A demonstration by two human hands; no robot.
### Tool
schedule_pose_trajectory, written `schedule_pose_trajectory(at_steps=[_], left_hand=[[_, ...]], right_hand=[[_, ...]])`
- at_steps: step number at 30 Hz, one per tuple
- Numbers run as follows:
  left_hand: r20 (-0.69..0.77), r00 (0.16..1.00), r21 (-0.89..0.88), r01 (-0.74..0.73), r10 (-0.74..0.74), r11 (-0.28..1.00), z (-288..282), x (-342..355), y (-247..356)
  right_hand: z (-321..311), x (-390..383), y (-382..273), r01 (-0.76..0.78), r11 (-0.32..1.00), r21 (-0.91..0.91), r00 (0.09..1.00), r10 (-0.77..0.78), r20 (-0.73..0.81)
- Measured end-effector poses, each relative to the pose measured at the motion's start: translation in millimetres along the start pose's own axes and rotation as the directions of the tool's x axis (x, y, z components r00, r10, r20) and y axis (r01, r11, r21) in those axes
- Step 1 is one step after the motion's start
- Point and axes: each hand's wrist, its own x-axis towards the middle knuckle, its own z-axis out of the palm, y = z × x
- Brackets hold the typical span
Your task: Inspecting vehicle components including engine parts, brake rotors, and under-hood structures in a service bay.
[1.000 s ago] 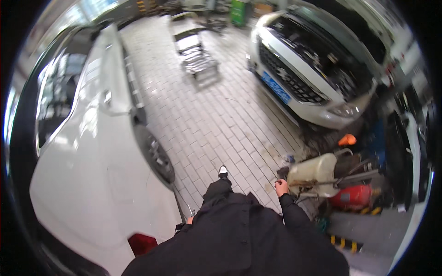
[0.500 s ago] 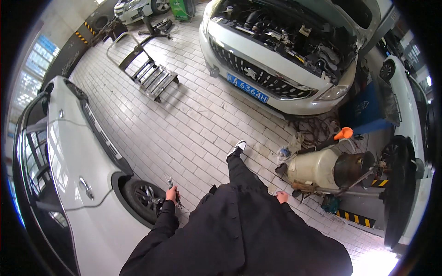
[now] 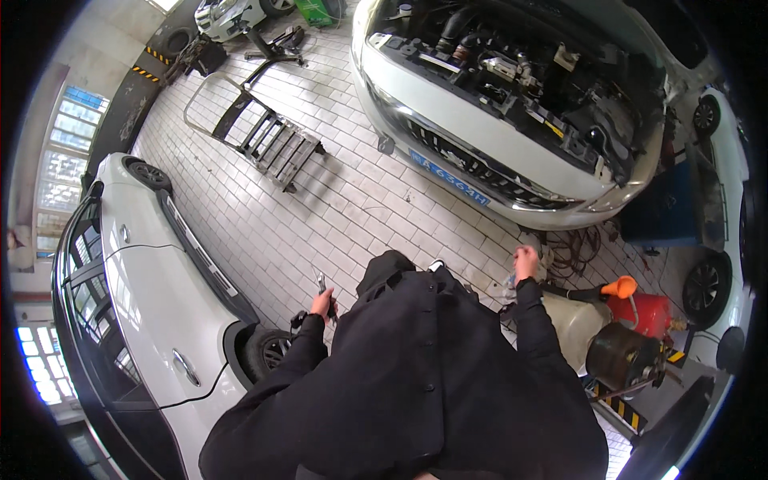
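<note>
My left hand is closed round a metal hand tool that looks like pliers; its head points up and my fingers cover much of it. On the right, my right hand is held out ahead of me, fingers loosely curled, with nothing visible in it. Beyond that hand stands a white car with its bonnet up and its engine bay bare. Nearest to my left hand is the wheel of another white car.
A metal trolley stands ahead on the tiled floor. To the right are a cream tank, an orange funnel, a red tank, coiled hoses and a blue bin.
I have come closer to the car with the raised bonnet. My right hand has swung forward and up; my left still grips the tool. The view has shifted, showing the red tank.
</note>
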Motion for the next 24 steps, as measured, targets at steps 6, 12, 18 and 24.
schedule_pose_trajectory(at_steps=[6, 12, 18, 24], left_hand=[[0.128, 0.967, 0.025, -0.224, 0.219, 0.974, 102, 70, 174], [0.443, 0.806, 0.118, -0.487, 0.393, 0.865, 288, 108, 385], [0.732, 0.644, 0.217, -0.531, 0.223, 0.819, 457, 113, 503], [0.81, 0.586, 0.375, -0.497, -0.017, 0.782, 533, 137, 523]], right_hand=[[22, 54, -89, 0.156, 0.977, -0.147, 0.972, -0.178, -0.15], [54, 78, -126, 0.254, 0.831, -0.494, 0.882, -0.409, -0.234], [85, 133, -214, 0.168, 0.852, -0.496, 0.929, -0.305, -0.209], [103, 174, -262, -0.039, 0.98, -0.196, 0.987, 0.007, -0.158]])
